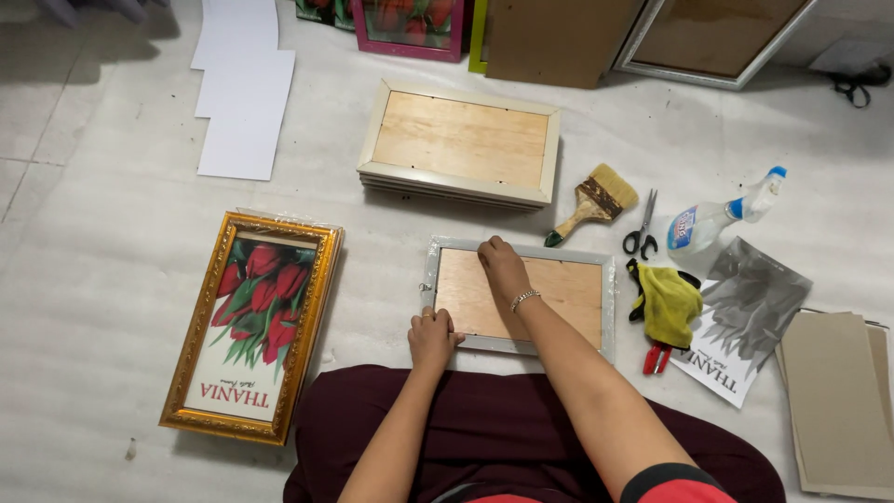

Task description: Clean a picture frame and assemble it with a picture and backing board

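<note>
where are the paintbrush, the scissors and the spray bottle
paintbrush (597, 199), head view, on the metal band below the bristles
scissors (643, 228), head view, on the blades near the pivot
spray bottle (700, 226), head view, on the clear body

Single head-worn view, steeply downward, close above floor (112, 279) and lap.

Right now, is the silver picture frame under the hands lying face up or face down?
Face down. The silver frame shows its bare wooden backing board, with the left hand on the near edge and the right hand pressing the far edge.
</note>
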